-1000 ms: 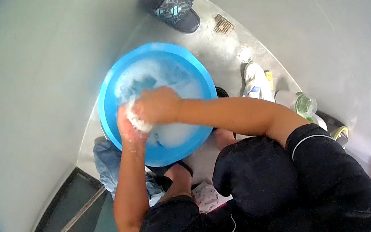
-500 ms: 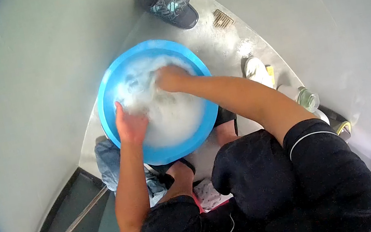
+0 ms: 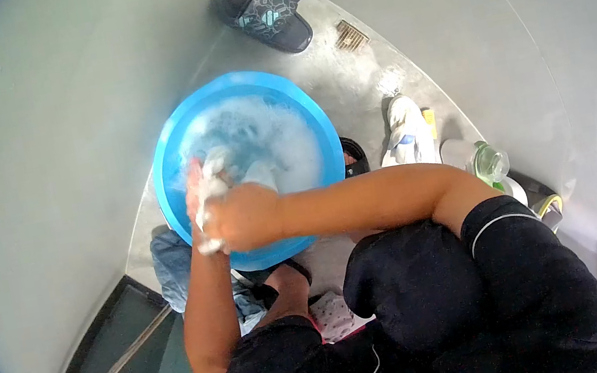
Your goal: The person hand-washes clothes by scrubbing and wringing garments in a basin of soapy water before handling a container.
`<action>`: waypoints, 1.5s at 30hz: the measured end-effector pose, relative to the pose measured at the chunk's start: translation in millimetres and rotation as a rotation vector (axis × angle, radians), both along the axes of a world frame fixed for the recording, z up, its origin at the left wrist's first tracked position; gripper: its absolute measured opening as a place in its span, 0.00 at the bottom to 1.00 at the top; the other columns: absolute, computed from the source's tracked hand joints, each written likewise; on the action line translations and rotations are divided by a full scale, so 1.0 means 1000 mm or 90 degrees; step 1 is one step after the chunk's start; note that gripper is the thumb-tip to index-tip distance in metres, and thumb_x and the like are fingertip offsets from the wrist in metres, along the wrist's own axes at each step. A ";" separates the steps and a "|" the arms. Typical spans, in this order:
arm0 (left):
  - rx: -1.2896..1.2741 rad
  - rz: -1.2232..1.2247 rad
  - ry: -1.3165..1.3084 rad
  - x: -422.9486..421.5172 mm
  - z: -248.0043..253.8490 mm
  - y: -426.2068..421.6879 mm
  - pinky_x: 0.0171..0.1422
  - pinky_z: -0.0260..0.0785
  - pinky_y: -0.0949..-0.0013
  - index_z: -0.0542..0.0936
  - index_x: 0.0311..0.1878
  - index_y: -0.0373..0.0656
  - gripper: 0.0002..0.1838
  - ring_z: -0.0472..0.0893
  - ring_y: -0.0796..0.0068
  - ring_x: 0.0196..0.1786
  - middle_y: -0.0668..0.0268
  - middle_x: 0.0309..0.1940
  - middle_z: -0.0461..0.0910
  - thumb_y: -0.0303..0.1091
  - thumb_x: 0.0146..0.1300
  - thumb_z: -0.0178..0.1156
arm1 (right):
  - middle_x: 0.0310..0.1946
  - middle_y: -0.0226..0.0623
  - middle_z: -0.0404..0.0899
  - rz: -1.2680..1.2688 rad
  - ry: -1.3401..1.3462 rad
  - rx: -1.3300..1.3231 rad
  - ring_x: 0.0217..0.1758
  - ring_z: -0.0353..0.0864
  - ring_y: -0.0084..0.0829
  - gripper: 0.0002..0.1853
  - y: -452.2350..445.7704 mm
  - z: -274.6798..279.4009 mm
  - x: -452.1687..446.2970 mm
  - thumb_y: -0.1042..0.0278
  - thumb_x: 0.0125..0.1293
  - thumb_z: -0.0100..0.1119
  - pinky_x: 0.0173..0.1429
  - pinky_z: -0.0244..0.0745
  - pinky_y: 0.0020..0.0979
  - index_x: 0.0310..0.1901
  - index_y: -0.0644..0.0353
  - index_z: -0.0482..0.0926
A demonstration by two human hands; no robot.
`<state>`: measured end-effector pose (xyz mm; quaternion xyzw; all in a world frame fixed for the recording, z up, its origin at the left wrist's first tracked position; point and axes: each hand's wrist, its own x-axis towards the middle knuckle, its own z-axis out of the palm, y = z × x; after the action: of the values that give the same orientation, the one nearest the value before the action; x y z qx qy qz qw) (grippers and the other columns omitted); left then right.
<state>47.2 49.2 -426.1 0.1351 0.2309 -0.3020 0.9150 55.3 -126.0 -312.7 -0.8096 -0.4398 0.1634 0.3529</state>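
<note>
Sitting right between both hands is a bunched-up, wet-looking white cloth [image 3: 213, 171], over the near left part of a round blue basin [image 3: 322, 130]. Right hand [image 3: 246, 216] is closed around its near end; left hand [image 3: 195, 186] is against it, but can't tell how tight its grip is. Cloudy, foamy water [image 3: 292, 128] inside, smooth grey floor [image 3: 334, 92] below, pale walls [image 3: 68, 147] around, patterned slippers [image 3: 266, 12] far side.
</note>
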 end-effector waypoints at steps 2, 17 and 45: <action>0.385 0.025 -0.190 -0.013 -0.034 0.008 0.54 0.82 0.62 0.79 0.60 0.40 0.25 0.87 0.65 0.48 0.58 0.54 0.85 0.53 0.77 0.57 | 0.42 0.42 0.84 -0.043 -0.066 0.052 0.46 0.88 0.50 0.14 -0.008 -0.014 0.014 0.56 0.66 0.64 0.40 0.84 0.48 0.43 0.57 0.87; 0.277 0.239 -0.195 0.044 0.189 -0.019 0.37 0.57 0.67 0.73 0.35 0.50 0.11 0.62 0.76 0.27 0.73 0.23 0.66 0.42 0.73 0.52 | 0.63 0.48 0.80 0.135 0.925 0.291 0.65 0.79 0.36 0.43 -0.052 -0.017 0.081 0.57 0.61 0.79 0.70 0.70 0.35 0.73 0.62 0.66; 0.923 -0.784 -0.481 0.015 0.111 -0.027 0.62 0.77 0.58 0.71 0.72 0.37 0.49 0.86 0.50 0.56 0.46 0.53 0.86 0.34 0.44 0.81 | 0.57 0.53 0.84 0.167 0.255 -0.323 0.60 0.84 0.51 0.41 -0.064 -0.036 0.109 0.62 0.51 0.77 0.63 0.78 0.46 0.69 0.60 0.74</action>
<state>62.6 22.1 -315.1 0.8378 -0.0552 -0.4446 0.3120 164.8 -189.6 -348.9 -0.7597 -0.4075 0.4673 0.1960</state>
